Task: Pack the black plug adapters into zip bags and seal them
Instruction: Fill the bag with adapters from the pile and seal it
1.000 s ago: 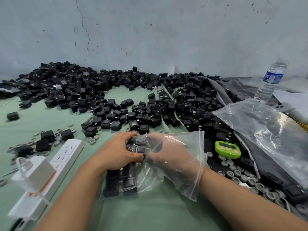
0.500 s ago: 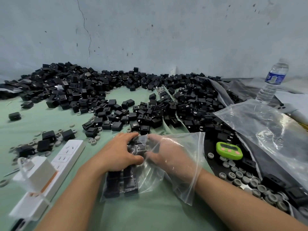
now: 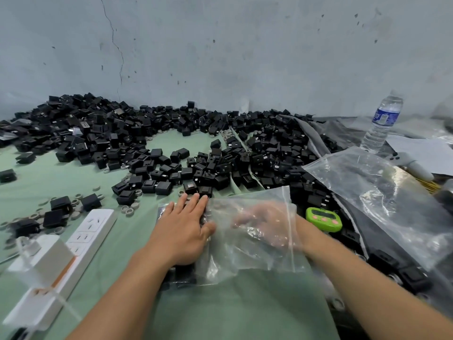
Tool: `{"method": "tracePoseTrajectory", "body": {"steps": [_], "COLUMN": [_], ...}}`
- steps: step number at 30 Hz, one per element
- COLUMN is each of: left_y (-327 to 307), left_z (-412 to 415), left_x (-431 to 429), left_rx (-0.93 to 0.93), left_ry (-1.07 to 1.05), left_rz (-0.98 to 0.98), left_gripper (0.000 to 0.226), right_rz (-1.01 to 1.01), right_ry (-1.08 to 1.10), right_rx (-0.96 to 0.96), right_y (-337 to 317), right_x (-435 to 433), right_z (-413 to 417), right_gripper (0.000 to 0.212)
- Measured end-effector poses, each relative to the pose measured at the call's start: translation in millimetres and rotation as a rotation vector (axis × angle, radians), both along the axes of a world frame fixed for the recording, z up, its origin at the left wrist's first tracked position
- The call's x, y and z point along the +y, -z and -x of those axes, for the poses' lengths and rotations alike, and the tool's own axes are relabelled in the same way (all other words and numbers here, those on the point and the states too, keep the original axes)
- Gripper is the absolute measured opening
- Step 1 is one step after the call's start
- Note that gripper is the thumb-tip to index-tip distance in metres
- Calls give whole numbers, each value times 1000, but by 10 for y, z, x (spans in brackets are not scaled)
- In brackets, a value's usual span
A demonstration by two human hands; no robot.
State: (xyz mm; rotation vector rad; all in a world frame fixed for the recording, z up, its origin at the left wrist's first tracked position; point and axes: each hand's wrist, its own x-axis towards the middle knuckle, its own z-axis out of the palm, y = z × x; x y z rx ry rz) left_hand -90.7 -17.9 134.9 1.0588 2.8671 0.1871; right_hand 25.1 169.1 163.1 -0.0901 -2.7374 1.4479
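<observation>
Hands (image 3: 182,231) (image 3: 266,223) at bag (image 3: 245,258); bottle label (image 3: 385,117) seemingly unreadable

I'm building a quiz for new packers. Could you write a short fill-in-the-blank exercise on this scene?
1. The right hand shows through the clear plastic of the zip ___.
2. The left hand lies flat on it, fingers ___, not curled.
3. The timer to the right of the bag is ___.
4. The power strip at the left is ___.

Missing words: bag; straight; green; white.

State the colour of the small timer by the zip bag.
The timer is bright green with pink buttons; head view.
</observation>
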Motion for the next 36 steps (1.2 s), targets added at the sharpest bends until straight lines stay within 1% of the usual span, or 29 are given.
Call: {"method": "tracePoseTrajectory", "body": {"steps": [1, 2, 3, 4, 5, 6, 7, 8, 9, 10, 11, 14, 16, 18, 20, 22, 24, 27, 30, 31, 33, 36], "left_y": [-2, -2, -5, -9, -13, -15, -14, -15, -18, -20, -24, -32, -34, -33, -26, -22, -24, -28, -36, -37, -37, -38], "left_z": [1, -1, -1, 0, 2, 4, 6, 7, 8, 6, 4, -3, -4, -2, -1, 5, 13, 14, 5, 2, 4, 17], "left_x": [6, 11, 15, 17, 17, 19, 22, 24, 28, 29, 32, 38, 38, 37, 34, 31, 31, 33, 34, 32, 29, 33], "left_rx": [-7, -10, -11, -12, -12, -12, -12, -10, -8, -5, -2, -2, 1, -1, -4, -9, -10, -11, -13, -13, -19, -34], "left_ry": [2, 1, 1, 3, 5, 7, 8, 8, 8, 8, 7, 6, 3, 3, 3, 2, 3, 6, 7, 6, 7, 7], "left_rz": [7, 14, 18, 22, 24, 26, 28, 32, 38, 43, 47, 52, 51, 47, 34, 23, 20, 20, 19, 16, 11, 14], "left_gripper": [70, 72, 73, 75, 76, 77, 79, 80, 80, 81, 82, 82, 82, 82, 83, 83, 83, 84, 84, 83, 83, 84], "right_rz": [1, -18, -52, -19, 26, -3, -83, -193, -326, -465, -580, -899, -1004, -989, -897, -852, -874, -968, -987, -945, -748, -411], "right_ry": [-48, -34, 60, 194, 340, 456, 585, 666, 678, 644, 585, 420, 355, 355, 402, 449, 441, 355, 373, 398, 458, 557], "right_rx": [-55, -87, -108, -83, 1, 75, 121, 151, 145, 117, 83, -54, -104, -96, -59, -25, -14, -24, 26, 68, 134, 173], "right_y": [-247, -394, -521, -547, -567, -542, -483, -448, -432, -402, -340, -134, -48, -12, -13, -18, -14, -1, 20, 19, -36, -189], "right_x": [145, 354, 587, 665, 827, 916, 1020, 1096, 1140, 1174, 1179, 1147, 1166, 1192, 1182, 1158, 1162, 1211, 1184, 1150, 1092, 1052], "right_z": [-107, -222, -314, -268, -260, -238, -175, -111, -63, -10, 69, 276, 378, 466, 557, 627, 648, 613, 574, 566, 527, 370], "right_gripper": [30, 30, 32, 38, 43, 44, 44, 42, 39, 34, 35, 53, 56, 57, 52, 47, 44, 38, 39, 43, 47, 34]}}
